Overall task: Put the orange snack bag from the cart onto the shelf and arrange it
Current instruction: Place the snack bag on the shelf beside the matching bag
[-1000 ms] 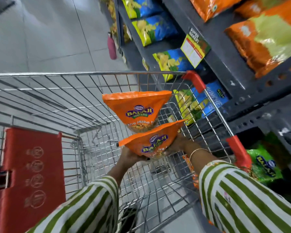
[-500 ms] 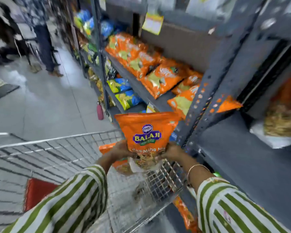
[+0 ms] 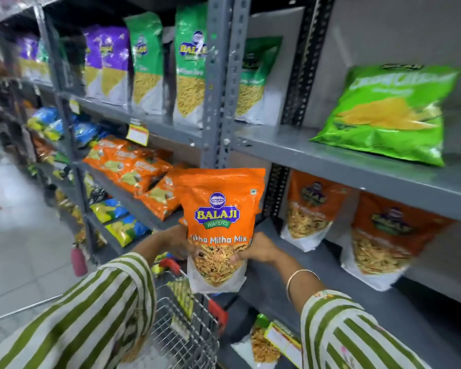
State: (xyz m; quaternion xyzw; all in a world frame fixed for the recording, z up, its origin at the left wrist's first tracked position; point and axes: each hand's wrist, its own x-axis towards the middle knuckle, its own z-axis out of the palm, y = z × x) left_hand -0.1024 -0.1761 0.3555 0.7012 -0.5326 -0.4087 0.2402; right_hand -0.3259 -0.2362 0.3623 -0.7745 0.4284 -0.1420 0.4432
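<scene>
From the head view, the bag [image 3: 218, 217] was out of the cart [image 3: 186, 339] and held upright at centre, the left hand [image 3: 177, 242] at its 8 o'clock and the right hand [image 3: 256, 251] at its 4 o'clock, fingers of both curled closed on its lower edges. It hung in front of the shelf [image 3: 285, 267], not yet set down, so placing and straightening remained. The grey metal shelf had bare room at 3 o'clock of the bag, before two matching bags [image 3: 312, 209] standing at the back; the aisle floor [image 3: 30, 249] lay at 9 o'clock.

We are in a grocery shop: grey metal shelves [image 3: 357, 166] stocked with packaged snack bags [image 3: 144, 62], price tags [image 3: 137, 134], and a wire shopping cart [image 3: 186, 328].
</scene>
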